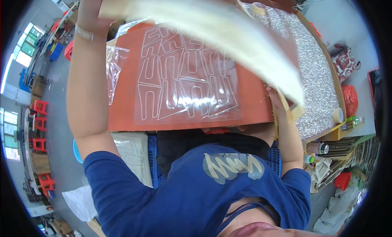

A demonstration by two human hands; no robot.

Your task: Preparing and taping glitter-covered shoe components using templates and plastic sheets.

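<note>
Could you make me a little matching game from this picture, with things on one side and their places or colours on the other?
Things:
1. pale sheet
2. clear plastic sheet
3. stools
4. bubbly sheet

Places or colours:
A. red, along the left side of the room
B. silver, right of the orange-brown board
C. raised and blurred, one end in the left hand
D. flat on the orange-brown board

Right pairs: 1-C, 2-D, 3-A, 4-B

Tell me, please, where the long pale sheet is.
In the head view, the pale sheet arcs from the left hand, upper left, to the right hand, above the reddish-brown board.
</note>
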